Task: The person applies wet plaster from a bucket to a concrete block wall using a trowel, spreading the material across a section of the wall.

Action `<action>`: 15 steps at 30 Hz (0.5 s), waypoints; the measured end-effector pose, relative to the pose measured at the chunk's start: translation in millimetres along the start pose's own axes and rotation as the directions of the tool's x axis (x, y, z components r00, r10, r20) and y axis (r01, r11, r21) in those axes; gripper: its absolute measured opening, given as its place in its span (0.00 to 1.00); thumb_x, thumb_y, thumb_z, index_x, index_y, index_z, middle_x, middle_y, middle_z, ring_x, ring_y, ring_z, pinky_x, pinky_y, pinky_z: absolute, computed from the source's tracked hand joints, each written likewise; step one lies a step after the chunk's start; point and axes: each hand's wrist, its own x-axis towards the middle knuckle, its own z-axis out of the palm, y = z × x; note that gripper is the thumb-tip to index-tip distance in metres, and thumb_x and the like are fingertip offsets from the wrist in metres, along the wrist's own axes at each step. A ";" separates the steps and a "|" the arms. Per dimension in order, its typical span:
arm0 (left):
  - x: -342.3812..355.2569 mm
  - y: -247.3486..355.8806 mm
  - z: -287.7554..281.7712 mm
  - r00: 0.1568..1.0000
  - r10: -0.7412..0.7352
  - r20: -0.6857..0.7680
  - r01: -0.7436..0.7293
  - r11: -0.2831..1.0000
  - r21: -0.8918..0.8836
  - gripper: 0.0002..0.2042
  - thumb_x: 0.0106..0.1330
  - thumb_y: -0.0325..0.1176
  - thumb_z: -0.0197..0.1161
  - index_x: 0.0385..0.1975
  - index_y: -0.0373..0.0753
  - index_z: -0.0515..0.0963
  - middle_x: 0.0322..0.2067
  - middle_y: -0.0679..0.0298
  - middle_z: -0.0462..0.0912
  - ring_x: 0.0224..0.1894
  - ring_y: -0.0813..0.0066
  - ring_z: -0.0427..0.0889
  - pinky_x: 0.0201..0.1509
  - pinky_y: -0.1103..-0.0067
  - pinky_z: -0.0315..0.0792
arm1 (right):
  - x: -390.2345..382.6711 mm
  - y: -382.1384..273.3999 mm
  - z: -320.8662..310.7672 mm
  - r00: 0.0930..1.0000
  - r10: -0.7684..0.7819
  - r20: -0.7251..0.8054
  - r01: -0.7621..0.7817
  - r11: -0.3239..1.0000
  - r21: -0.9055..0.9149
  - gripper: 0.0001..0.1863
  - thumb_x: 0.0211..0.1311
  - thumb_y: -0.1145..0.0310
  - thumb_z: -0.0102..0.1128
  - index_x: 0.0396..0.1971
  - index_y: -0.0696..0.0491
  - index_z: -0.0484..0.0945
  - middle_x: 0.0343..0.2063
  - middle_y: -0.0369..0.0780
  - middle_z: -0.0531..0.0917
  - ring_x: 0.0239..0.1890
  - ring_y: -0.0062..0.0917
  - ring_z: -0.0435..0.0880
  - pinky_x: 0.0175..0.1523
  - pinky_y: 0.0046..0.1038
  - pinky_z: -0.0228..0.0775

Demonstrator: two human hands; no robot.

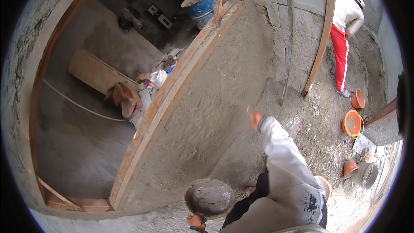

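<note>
My left hand [196, 221] is closed on the near rim of a round, shallow mortar pan [188, 198]. Grey wet mortar [211, 198] lies inside the pan. Stretched forward in a pale, stained sleeve, my right hand [255, 120] is up against the freshly plastered wall [215, 103]. Its fingers look closed but are blurred. A small pale tip sticks out beside them, and what it belongs to cannot be made out. The wall's grey coat is rough and uneven, and it meets a wooden window frame [172, 92] on the left.
Through the opening are a blue drum [202, 11], a wooden board [101, 71] and rubble. On the right a person in red trousers [340, 56] bends over. Orange buckets [352, 123] stand near a grey bucket [370, 176]. A long wooden plank [323, 39] leans on the block wall.
</note>
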 end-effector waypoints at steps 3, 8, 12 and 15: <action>-30.7 85.9 66.7 0.959 -0.270 -0.082 0.252 0.951 -0.178 0.17 0.40 0.17 0.54 0.31 0.43 0.71 0.20 0.66 0.73 0.17 0.75 0.69 0.13 0.80 0.62 | -116.4 -9.6 59.4 0.692 -0.722 0.013 0.717 0.689 0.108 0.21 0.51 0.69 0.54 0.48 0.54 0.68 0.35 0.47 0.78 0.41 0.36 0.78 0.45 0.32 0.70; -37.7 103.4 121.3 0.965 -0.255 0.056 0.261 0.953 -0.152 0.15 0.40 0.17 0.54 0.29 0.42 0.71 0.17 0.69 0.71 0.13 0.79 0.66 0.12 0.81 0.57 | -208.0 -12.3 108.2 0.835 -0.146 0.530 0.269 0.949 -0.162 0.17 0.50 0.61 0.53 0.38 0.55 0.70 0.27 0.46 0.78 0.31 0.42 0.78 0.37 0.35 0.71; -35.9 100.5 153.1 0.985 -0.119 0.125 0.143 0.970 -0.199 0.17 0.40 0.14 0.53 0.32 0.38 0.73 0.23 0.67 0.76 0.17 0.78 0.70 0.17 0.80 0.63 | -201.3 -26.6 129.3 0.715 -0.021 0.699 -0.002 1.000 0.031 0.16 0.52 0.60 0.54 0.37 0.55 0.71 0.18 0.39 0.74 0.19 0.29 0.76 0.25 0.31 0.71; -28.1 95.7 178.4 0.986 -0.027 0.162 0.068 0.965 -0.253 0.18 0.40 0.14 0.53 0.33 0.38 0.74 0.27 0.67 0.76 0.22 0.76 0.72 0.20 0.79 0.66 | -197.5 -37.5 82.6 0.537 0.003 0.844 -0.355 0.908 0.222 0.17 0.53 0.58 0.56 0.38 0.53 0.71 0.17 0.33 0.69 0.13 0.18 0.68 0.16 0.25 0.64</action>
